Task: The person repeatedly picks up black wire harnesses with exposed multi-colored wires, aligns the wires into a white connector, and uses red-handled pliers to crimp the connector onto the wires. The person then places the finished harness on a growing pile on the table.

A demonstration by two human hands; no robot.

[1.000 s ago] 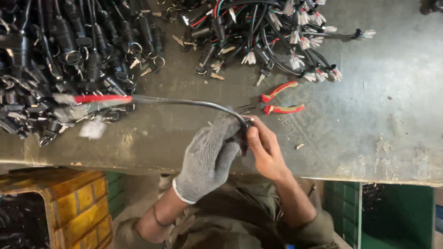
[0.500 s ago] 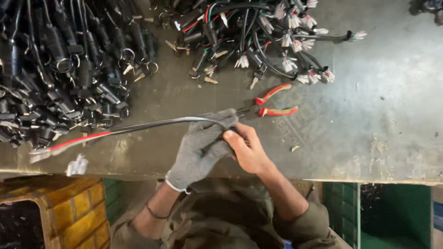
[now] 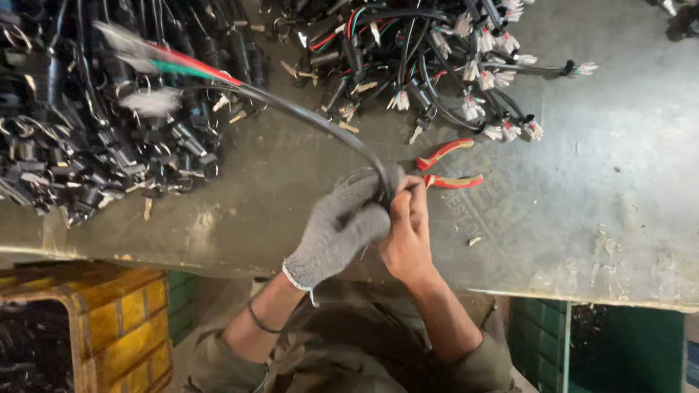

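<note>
Gloved left hand [image 3: 341, 229] curled around black cable [image 3: 320, 122] at frame centre; bare right hand [image 3: 408, 233] pinches same cable beside it. Cable arcs to upper left, blurred coloured wire ends [image 3: 164, 54]. Red-handled pliers [image 3: 444, 166] just right; bare metal table [image 3: 582, 196] right.

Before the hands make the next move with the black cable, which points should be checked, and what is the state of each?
1. Left hand grips the black cable: ok.
2. Right hand pinches the cable end: ok.
3. Cable's free end with coloured wires steady: not ok, blurred.
4. Red-handled pliers within reach on the table: ok.
5. Cable end's condition between fingers: cannot tell.
</note>
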